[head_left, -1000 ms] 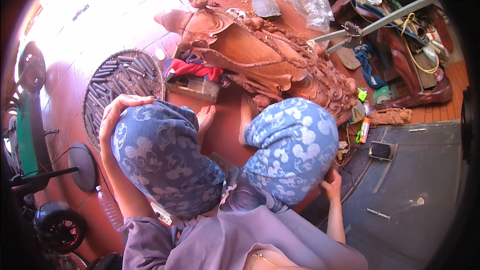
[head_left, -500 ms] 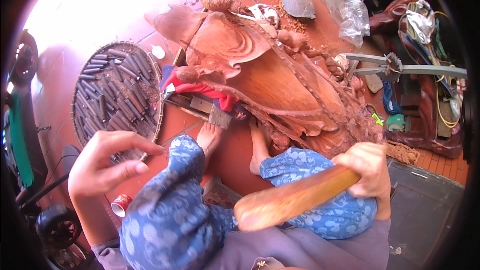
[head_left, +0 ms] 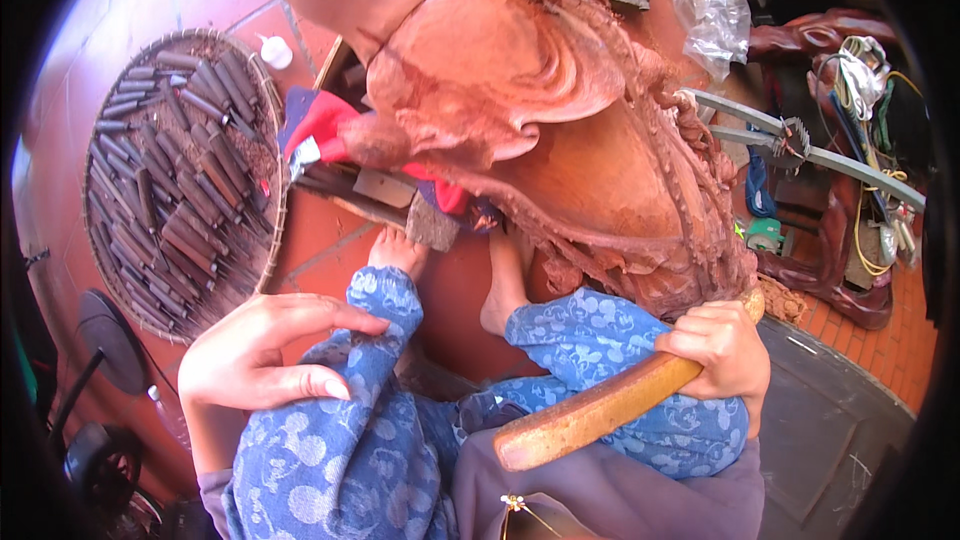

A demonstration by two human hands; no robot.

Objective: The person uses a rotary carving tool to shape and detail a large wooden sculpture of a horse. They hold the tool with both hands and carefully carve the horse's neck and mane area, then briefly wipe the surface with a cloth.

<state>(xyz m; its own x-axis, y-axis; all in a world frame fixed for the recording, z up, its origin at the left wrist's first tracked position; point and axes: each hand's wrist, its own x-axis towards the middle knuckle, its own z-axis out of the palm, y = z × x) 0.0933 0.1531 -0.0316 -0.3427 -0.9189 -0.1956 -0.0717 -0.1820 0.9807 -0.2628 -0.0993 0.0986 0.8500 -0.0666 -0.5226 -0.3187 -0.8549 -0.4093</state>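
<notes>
My right hand (head_left: 722, 350) is wrapped round one end of a wooden mallet (head_left: 590, 415), a long, slightly curved block. It slants down to the left over my lap, its blunt end nearest my body. Beside my left knee, my left hand (head_left: 265, 350) holds nothing; its thumb and fingers are apart, with the fingertips at the blue patterned trouser leg. Beyond my feet lies a large reddish-brown wood carving (head_left: 590, 160) with a smooth hollow, ridged swirls and a knobbly right side. Neither hand touches its visible surface.
On the left, a round woven basket (head_left: 270, 270) holds many carving chisels (head_left: 180, 190) and wood dust. A red and navy cloth (head_left: 325, 125) and a small wooden block (head_left: 432, 225) lie by the carving. A metal clamp (head_left: 820, 155) juts out at right, near dark polished wooden furniture (head_left: 850, 260).
My left hand has come down and rightward toward the knee. The mallet stays in my right hand, slightly shifted. The view has shifted, and the carving looks larger and higher in it.
</notes>
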